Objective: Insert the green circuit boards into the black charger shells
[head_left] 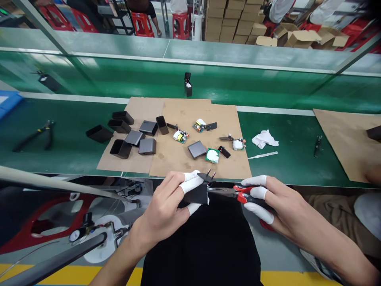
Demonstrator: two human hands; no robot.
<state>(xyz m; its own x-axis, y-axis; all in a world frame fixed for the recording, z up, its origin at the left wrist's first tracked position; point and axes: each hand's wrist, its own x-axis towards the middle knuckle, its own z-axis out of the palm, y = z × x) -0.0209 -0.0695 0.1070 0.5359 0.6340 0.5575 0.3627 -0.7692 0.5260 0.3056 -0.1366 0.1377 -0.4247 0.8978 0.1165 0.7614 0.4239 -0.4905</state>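
Observation:
My left hand (171,202), with white finger cots, is closed round a black charger with two plug pins (200,190), held over my lap just below the bench edge. My right hand (268,206), also in finger cots, grips red-handled pliers (238,192) whose jaws point left and reach the charger's side. On the brown cardboard sheet (190,159) ahead lie several empty black charger shells (120,148), grey covers (197,149), and small circuit boards (181,136).
A green conveyor bench (282,159) carries black pliers (35,135) at the left, a white cloth (264,139), a metal strip (263,155) and a small black tool (317,146). A second cardboard sheet (345,135) lies at the right. Cardboard boxes (232,20) and red stools stand beyond.

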